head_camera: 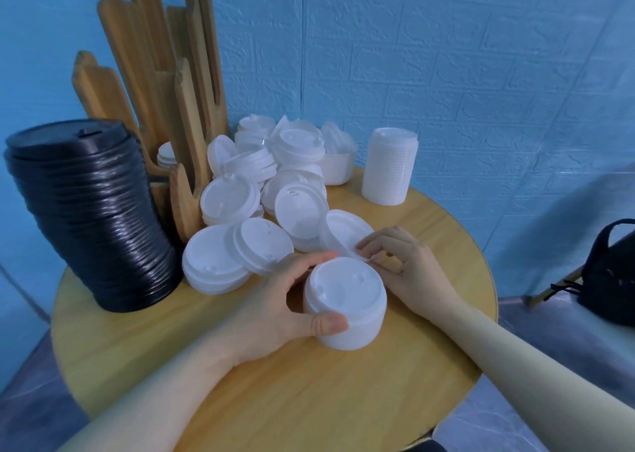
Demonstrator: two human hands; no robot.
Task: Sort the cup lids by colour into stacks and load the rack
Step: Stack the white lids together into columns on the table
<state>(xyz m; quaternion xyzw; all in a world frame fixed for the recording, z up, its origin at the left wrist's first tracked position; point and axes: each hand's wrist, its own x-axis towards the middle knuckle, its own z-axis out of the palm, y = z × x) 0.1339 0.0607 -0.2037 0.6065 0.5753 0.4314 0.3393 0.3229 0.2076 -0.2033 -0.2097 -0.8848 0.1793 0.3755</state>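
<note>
My left hand (275, 300) grips a short stack of white lids (345, 300) that rests on the round wooden table (309, 383), thumb in front, fingers behind. My right hand (398, 262) pinches the rim of a single white lid (347, 233) that lies tilted just behind that stack. A loose heap of white lids (261, 194) covers the table's middle and back. A tall leaning stack of black lids (89, 211) stands at the left. The wooden rack (165, 91) rises behind it, with a few white lids (166, 154) low in one slot.
A neat tall stack of white lids (390, 166) stands at the back right, next to a small white tub (336, 168). A black bag (608, 273) sits off the table at the right. Blue walls close the corner behind.
</note>
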